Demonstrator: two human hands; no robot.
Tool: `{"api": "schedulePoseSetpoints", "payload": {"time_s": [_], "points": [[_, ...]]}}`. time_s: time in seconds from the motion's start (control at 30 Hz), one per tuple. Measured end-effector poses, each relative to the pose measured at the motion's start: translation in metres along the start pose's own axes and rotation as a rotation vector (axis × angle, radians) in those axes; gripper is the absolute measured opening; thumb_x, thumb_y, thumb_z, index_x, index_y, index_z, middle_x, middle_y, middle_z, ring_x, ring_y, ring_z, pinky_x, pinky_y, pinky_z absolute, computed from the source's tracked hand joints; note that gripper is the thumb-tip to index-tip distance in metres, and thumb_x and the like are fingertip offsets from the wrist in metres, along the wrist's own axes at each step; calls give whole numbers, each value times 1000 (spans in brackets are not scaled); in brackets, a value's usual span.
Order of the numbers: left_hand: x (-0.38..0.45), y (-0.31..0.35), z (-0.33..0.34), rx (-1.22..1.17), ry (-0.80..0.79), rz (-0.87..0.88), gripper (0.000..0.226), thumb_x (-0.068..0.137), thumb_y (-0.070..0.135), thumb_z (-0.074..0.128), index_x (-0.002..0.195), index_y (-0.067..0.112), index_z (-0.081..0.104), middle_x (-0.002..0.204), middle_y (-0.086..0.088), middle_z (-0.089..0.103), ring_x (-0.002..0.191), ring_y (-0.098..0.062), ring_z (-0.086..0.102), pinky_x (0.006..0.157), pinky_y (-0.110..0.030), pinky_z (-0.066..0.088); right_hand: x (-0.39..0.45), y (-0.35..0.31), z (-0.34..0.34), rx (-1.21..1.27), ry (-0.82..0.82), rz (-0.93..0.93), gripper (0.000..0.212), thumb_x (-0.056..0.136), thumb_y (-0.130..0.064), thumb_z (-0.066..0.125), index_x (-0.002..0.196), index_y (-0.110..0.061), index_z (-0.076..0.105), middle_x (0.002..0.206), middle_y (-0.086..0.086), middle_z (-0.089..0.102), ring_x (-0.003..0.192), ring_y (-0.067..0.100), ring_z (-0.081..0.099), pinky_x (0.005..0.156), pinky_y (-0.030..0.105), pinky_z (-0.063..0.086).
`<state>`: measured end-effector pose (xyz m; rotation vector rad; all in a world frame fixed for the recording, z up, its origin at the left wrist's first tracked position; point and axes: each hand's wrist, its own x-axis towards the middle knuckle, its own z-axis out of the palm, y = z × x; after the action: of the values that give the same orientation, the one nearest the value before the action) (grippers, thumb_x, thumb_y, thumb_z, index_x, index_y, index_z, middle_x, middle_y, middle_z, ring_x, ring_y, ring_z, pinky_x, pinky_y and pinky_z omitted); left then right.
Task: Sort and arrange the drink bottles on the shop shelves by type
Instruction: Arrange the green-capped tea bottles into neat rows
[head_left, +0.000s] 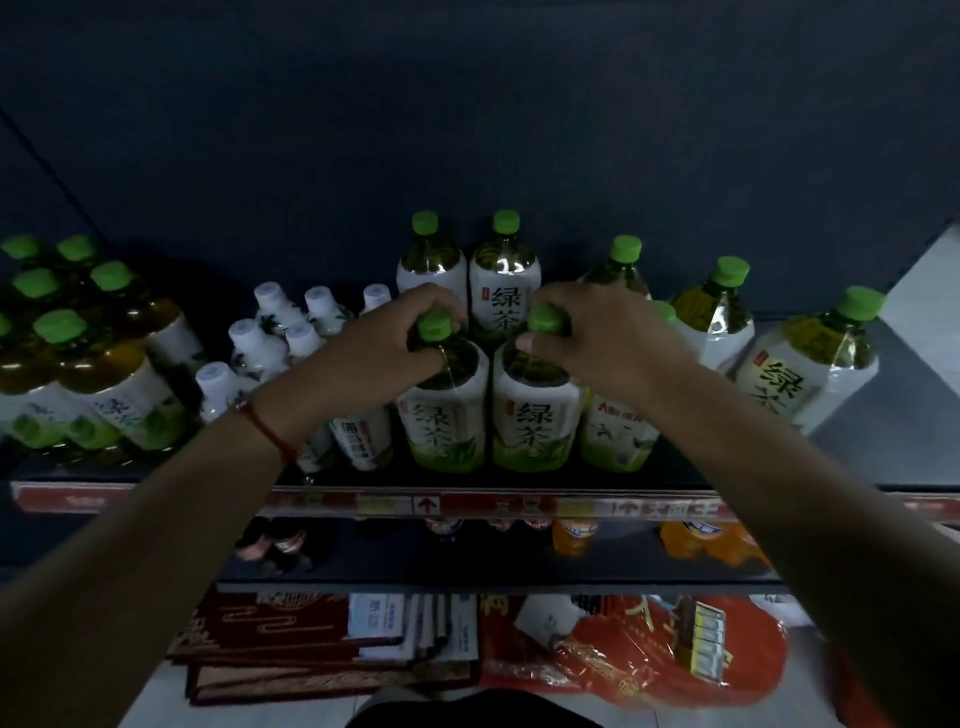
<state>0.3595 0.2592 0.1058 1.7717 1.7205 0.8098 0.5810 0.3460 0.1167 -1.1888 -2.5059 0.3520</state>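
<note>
The dark back wall (467, 104) fills the upper half of the view. Below it runs the top shelf (753, 470), with a red price strip (467, 504) along its front edge.

Green-capped tea bottles stand on this shelf in three groups. A shrink-wrapped pack (88, 364) occupies the far left. Two loose bottles (810, 374) stand tilted at the far right. The central group holds two rear bottles (504, 291) and three front bottles near the shelf edge. Between the left pack and the central group stands a cluster of small white-capped bottles (270, 332).

The lower shelf (467, 566) carries orange soda bottles (711, 540) on the right. Red packaged goods (623, 654) lie on the floor beneath.

The left hand (384, 343) grasps the neck of the left front bottle (447, 415), fingers curled around its green cap. The right hand (592, 338) grasps the cap of the middle front bottle (535, 415) in the same manner. Both bottles stand upright, side by side and touching. A red cord (270, 431) encircles the left wrist.
</note>
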Motion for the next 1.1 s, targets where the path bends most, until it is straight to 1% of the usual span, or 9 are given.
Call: {"api": "schedulePoseSetpoints", "payload": {"time_s": [0.13, 0.27, 0.4, 0.57, 0.73, 0.87, 0.97, 1.03, 1.1], "points": [[-2, 0, 21, 171, 110, 49, 43, 92, 25, 57, 131, 38, 48, 137, 9, 48, 123, -11, 49, 106, -41, 43, -4, 2, -3, 30, -40, -31, 54, 90, -52, 58, 138, -29, 51, 112, 1, 66, 100, 20, 63, 75, 27, 45], [6, 24, 48, 570, 218, 307, 67, 90, 54, 53, 149, 26, 36, 153, -3, 35, 143, -26, 29, 116, -49, 23, -18, 16, -26, 93, 147, -108, 51, 92, -40, 60, 139, -25, 51, 132, -2, 58, 118, 15, 54, 90, 21, 37], [25, 40, 64, 638, 63, 276, 82, 85, 63, 58, 154, 36, 22, 152, 6, 39, 137, -19, 37, 113, -40, 26, -34, 56, -47, 204, -233, 137, 60, 93, -20, 61, 147, -33, 38, 147, -7, 43, 128, 11, 45, 93, 21, 33], [28, 42, 67, 485, 25, 234, 74, 81, 51, 73, 143, 43, 33, 141, 11, 51, 120, -13, 51, 84, -28, 38, -42, 75, -39, 145, -2, 155, 38, 89, -34, 68, 125, -30, 58, 107, -6, 68, 99, 14, 64, 82, 31, 51], [31, 48, 64, 575, 11, 244, 71, 79, 54, 73, 138, 41, 36, 135, 8, 55, 121, -18, 48, 88, -32, 38, -42, 75, -28, 126, 102, 161, 34, 85, -44, 69, 110, -25, 59, 95, -9, 62, 83, 10, 58, 58, 19, 37], [31, 49, 63, 571, 4, 225, 75, 80, 57, 69, 144, 41, 32, 140, 7, 51, 130, -19, 39, 95, -32, 34, -38, 73, -21, 93, 119, 168, 39, 83, -49, 69, 108, -23, 56, 97, -9, 55, 85, 12, 54, 59, 17, 33], [27, 47, 67, 625, 43, 211, 82, 85, 61, 61, 153, 40, 20, 150, 1, 44, 144, -27, 25, 119, -37, 10, -36, 75, -23, 91, 90, 181, 40, 81, -51, 69, 108, -24, 56, 98, -9, 57, 86, 13, 57, 60, 22, 37], [19, 44, 68, 722, 127, 288, 84, 89, 66, 54, 156, 36, 12, 157, -4, 33, 151, -26, 10, 119, -37, -16, -37, 75, -26, 100, 54, 193, 44, 81, -53, 68, 112, -24, 55, 101, -7, 58, 91, 15, 58, 61, 24, 39], [5, 38, 60, 724, 229, 300, 85, 89, 67, 52, 157, 35, 11, 164, -6, 17, 153, -24, -6, 120, -45, -17, -37, 68, -29, 88, 80, 170, 58, 81, -58, 63, 125, -23, 51, 114, -3, 56, 104, 17, 55, 72, 25, 40]]}}
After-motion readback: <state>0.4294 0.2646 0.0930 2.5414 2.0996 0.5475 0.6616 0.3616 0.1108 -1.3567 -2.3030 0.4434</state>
